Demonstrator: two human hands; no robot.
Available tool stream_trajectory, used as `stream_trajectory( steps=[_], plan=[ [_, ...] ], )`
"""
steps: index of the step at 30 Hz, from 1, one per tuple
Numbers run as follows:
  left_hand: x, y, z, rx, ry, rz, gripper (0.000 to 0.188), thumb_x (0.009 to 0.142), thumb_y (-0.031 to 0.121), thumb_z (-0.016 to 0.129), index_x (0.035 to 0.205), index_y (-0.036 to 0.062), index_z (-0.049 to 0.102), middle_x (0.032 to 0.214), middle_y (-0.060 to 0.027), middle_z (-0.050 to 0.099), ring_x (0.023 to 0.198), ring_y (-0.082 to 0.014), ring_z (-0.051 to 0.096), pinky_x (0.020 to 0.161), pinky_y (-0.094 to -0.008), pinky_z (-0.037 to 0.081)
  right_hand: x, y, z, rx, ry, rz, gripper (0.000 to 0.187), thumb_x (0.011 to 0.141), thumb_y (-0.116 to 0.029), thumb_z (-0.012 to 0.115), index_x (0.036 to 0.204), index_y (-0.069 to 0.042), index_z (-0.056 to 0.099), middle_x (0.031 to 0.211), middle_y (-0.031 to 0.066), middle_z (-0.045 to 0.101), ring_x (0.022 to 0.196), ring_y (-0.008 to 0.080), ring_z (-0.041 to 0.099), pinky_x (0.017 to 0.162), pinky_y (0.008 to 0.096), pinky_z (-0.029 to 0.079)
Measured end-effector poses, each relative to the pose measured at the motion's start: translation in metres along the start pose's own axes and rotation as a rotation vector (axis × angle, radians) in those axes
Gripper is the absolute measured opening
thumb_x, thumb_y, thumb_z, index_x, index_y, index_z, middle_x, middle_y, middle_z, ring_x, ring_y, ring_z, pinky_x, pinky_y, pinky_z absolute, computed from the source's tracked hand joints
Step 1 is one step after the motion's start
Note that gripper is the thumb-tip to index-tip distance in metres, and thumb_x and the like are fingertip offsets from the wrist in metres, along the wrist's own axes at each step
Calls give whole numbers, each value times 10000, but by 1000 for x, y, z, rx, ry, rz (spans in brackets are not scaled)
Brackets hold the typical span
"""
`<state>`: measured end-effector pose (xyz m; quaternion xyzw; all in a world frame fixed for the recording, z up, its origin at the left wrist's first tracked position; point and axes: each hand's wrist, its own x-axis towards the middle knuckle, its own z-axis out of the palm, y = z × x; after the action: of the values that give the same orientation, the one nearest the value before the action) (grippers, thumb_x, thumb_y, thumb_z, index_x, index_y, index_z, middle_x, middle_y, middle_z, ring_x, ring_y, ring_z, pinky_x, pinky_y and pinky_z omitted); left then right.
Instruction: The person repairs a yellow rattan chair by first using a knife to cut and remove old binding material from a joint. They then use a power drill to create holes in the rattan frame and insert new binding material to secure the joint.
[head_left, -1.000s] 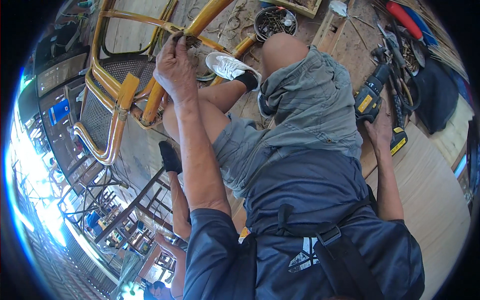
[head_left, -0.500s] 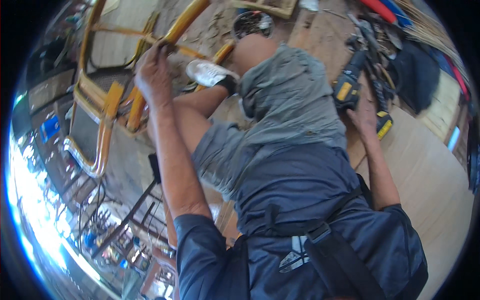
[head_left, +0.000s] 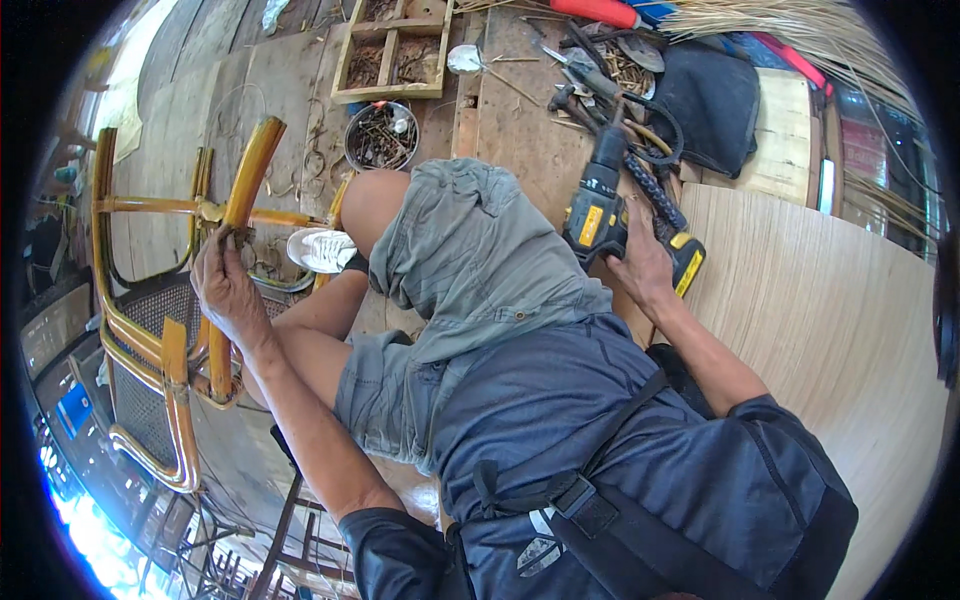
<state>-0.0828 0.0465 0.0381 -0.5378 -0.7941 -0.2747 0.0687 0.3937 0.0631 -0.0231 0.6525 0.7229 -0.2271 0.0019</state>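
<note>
A cordless drill, black and yellow, lies among hand tools to the right of my thigh. My right hand is wrapped round its handle, between the drill body and the yellow-marked battery. On the left, a chair frame of glossy yellow-brown rattan poles with woven mesh panels stands tipped over beside my leg. The fingers of my left hand are closed at a thick upright pole of it, just below a joint. A small dark bit shows at those fingertips, too small to name.
Beyond my knee stand a bucket of scraps and a divided wooden tray. Pliers and other tools, a black pouch and cane strands lie far right. A pale wood board is right of me.
My view has shifted, so the chair sits lower and the drill further left in the picture. My right hand now closes further round the drill's handle. My left hand stays at the chair pole.
</note>
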Motion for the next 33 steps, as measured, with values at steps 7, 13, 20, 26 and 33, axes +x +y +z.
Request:
stream_trajectory(
  steps=[7, 13, 20, 26, 33],
  plan=[
    [0, 2, 3, 48, 29, 18, 172, 874, 135, 570, 1006, 55, 646, 936, -87, 648, 892, -242, 574, 808, -359, 447, -16, 27, 1, -66, 24, -72, 928, 646, -88, 716, 1403, -64, 179, 1087, 204, 551, 928, 377, 565, 778, 437, 463],
    [2, 9, -4, -167, 69, -196, 234, 901, 177, 541, 1031, 8, 635, 931, -121, 656, 819, -214, 610, 757, -321, 477, 24, -6, 21, -74, -61, -273, 942, 622, -95, 731, 1393, -51, 191, 931, 187, 569, 841, 352, 573, 732, 433, 461],
    [0, 4, -7, -524, 255, -336, 176, 899, 129, 522, 958, -10, 613, 887, -106, 637, 799, -171, 581, 750, -291, 470, 49, -12, 12, -131, -205, -336, 946, 634, -114, 724, 1398, -69, 168, 976, 192, 580, 909, 363, 568, 775, 425, 464],
    [-27, 14, -25, -1420, 135, -656, 193, 878, 75, 466, 996, -50, 553, 806, -121, 622, 806, -212, 600, 796, -328, 486, 45, -4, -19, -93, -131, -321, 780, 631, -104, 688, 1326, -63, 335, 1070, 201, 576, 972, 384, 557, 811, 428, 460],
    [-47, 90, 7, -1996, -244, -1037, 178, 755, -56, 456, 906, 19, 513, 827, -78, 562, 730, -206, 586, 723, -376, 521, 47, -34, -82, -44, -29, -124, 823, 619, -35, 681, 1358, -93, 323, 1127, 217, 570, 1041, 355, 564, 863, 377, 456]
  ],
)
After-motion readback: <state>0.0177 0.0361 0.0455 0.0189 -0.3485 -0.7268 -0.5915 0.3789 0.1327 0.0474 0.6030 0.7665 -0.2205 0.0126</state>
